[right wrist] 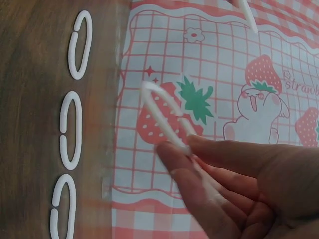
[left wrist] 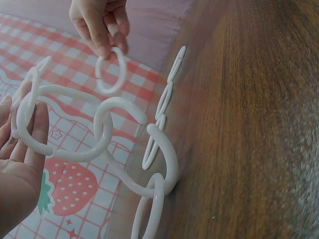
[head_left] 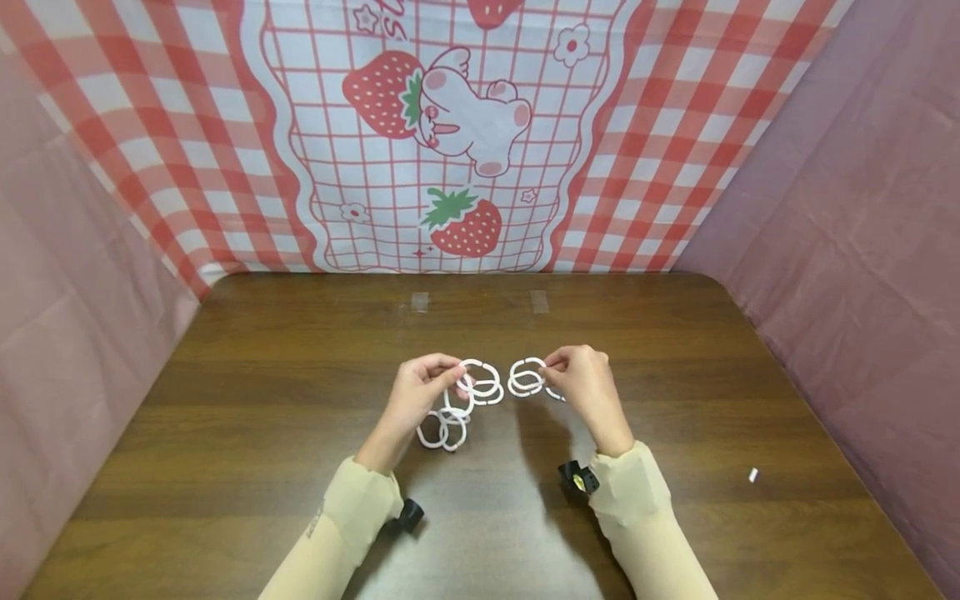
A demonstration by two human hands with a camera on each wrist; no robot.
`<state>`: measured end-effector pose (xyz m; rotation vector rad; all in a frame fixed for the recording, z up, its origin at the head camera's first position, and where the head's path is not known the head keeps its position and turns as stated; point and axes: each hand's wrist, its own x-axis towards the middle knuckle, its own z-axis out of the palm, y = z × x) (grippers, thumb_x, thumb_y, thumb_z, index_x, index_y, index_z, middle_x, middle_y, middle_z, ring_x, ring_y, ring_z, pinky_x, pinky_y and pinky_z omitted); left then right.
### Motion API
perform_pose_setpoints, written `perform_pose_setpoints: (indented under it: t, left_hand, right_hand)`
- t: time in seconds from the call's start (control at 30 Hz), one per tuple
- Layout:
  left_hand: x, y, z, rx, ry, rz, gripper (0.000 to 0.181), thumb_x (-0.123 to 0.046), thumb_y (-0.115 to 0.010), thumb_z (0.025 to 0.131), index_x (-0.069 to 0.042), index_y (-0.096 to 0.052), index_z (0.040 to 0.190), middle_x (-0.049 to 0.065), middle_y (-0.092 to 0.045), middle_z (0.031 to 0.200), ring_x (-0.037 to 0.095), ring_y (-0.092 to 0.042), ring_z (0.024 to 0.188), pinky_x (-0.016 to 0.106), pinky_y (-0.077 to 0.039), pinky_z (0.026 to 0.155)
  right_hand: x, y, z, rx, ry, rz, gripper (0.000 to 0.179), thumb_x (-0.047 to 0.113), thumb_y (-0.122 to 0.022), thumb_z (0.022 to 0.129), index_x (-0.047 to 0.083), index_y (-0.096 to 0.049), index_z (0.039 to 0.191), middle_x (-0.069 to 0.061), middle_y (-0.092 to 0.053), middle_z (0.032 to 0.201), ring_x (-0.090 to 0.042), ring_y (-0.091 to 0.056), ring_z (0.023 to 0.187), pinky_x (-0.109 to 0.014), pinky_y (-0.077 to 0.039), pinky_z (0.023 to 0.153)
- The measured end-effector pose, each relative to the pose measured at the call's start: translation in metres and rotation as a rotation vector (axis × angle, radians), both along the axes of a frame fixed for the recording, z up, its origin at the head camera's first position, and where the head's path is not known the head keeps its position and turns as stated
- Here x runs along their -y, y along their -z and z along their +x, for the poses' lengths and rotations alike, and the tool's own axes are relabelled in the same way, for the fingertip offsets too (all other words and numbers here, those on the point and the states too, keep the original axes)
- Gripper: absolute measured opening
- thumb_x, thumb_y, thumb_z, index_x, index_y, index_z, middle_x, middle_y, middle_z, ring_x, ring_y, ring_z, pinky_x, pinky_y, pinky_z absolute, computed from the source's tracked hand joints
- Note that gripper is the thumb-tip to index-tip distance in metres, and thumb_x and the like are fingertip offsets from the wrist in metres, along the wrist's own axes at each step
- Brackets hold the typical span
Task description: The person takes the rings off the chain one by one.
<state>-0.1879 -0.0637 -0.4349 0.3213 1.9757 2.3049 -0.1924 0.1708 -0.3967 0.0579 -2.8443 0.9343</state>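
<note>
While the left hand (head_left: 417, 392) pinches a white chain (left wrist: 172, 160), which hangs over the desk (head_left: 225, 483), the right hand (head_left: 589, 385) is apart from it and pinches one single white ring (left wrist: 122, 70). Three loose links (right wrist: 64, 119) lie in a row on the desk.

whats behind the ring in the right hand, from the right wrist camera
A printed strawberry on the cloth shows behind the ring; whatever the right hand covers there cannot be seen.
</note>
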Motion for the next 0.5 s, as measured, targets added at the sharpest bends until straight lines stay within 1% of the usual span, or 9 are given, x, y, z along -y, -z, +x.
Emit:
perform_pose_setpoints:
  t: [0.07,0.2,0.27,0.3,0.5]
  left_hand:
    - [0.000,0.000,0.001,0.005,-0.001,-0.002,0.023,0.005,-0.059,0.091,0.023,-0.057,0.105,0.014,-0.074,0.078,0.009,-0.066,0.058,0.022,-0.059,0.061]
    - [0.001,0.000,0.002,0.021,-0.013,-0.021,0.024,0.003,-0.060,0.091,0.022,-0.058,0.107,-0.004,-0.070,0.070,0.005,-0.066,0.058,0.021,-0.059,0.063]
    - [0.001,-0.001,0.002,0.025,-0.014,-0.025,0.025,0.003,-0.060,0.091,0.022,-0.058,0.107,-0.009,-0.068,0.068,0.004,-0.065,0.058,0.021,-0.058,0.062]
    - [0.001,-0.001,0.003,0.023,-0.013,-0.025,0.025,0.003,-0.060,0.091,0.022,-0.057,0.107,-0.009,-0.068,0.069,0.004,-0.065,0.058,0.021,-0.058,0.062]
    - [-0.001,-0.002,0.003,0.009,0.002,-0.020,0.025,0.003,-0.060,0.091,0.022,-0.058,0.106,-0.005,-0.071,0.071,0.005,-0.066,0.057,0.019,-0.057,0.060]
  right_hand:
    - [0.002,0.002,0.000,0.031,-0.020,0.051,0.006,0.010,-0.073,0.079,0.004,-0.075,0.076,-0.006,-0.072,0.066,-0.007,-0.060,0.055,-0.023,-0.046,0.054]
    - [0.006,0.005,0.001,0.085,-0.044,0.151,0.008,0.010,-0.071,0.078,0.008,-0.075,0.071,-0.003,-0.070,0.060,-0.016,-0.065,0.060,-0.035,-0.053,0.062]
    - [0.007,0.006,0.002,0.113,-0.050,0.174,0.009,0.010,-0.070,0.078,0.008,-0.074,0.070,-0.003,-0.070,0.060,-0.018,-0.066,0.061,-0.038,-0.054,0.066]
    - [0.008,0.007,0.002,0.129,-0.049,0.180,0.010,0.009,-0.069,0.078,0.008,-0.074,0.069,-0.003,-0.070,0.060,-0.018,-0.066,0.061,-0.038,-0.055,0.067]
    - [0.006,0.012,0.002,0.209,-0.054,0.157,0.014,0.006,-0.069,0.078,0.008,-0.071,0.064,-0.003,-0.068,0.056,-0.012,-0.059,0.052,-0.026,-0.048,0.057]
